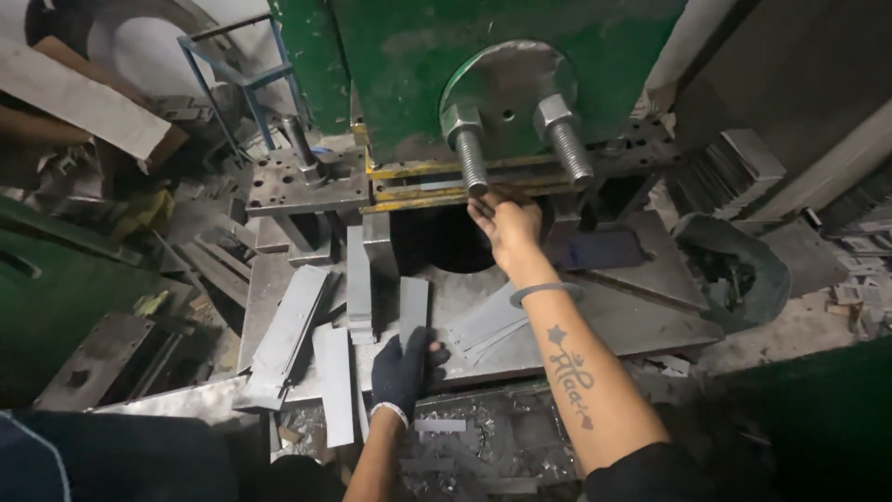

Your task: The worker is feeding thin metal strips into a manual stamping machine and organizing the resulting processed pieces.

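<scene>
gloved left hand (401,370) is pressed flat on a metal strip (413,313) below the green press (483,84), steadying it; bare right hand (506,223) is reached under the press, grip closure cannot be told.

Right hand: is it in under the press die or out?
In: the bare right hand reaches into the gap beneath the green press.

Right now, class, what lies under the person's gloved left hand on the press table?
The left hand presses on an upright grey metal strip resting on the steel table. The strip's lower end is hidden beneath the glove.
</scene>
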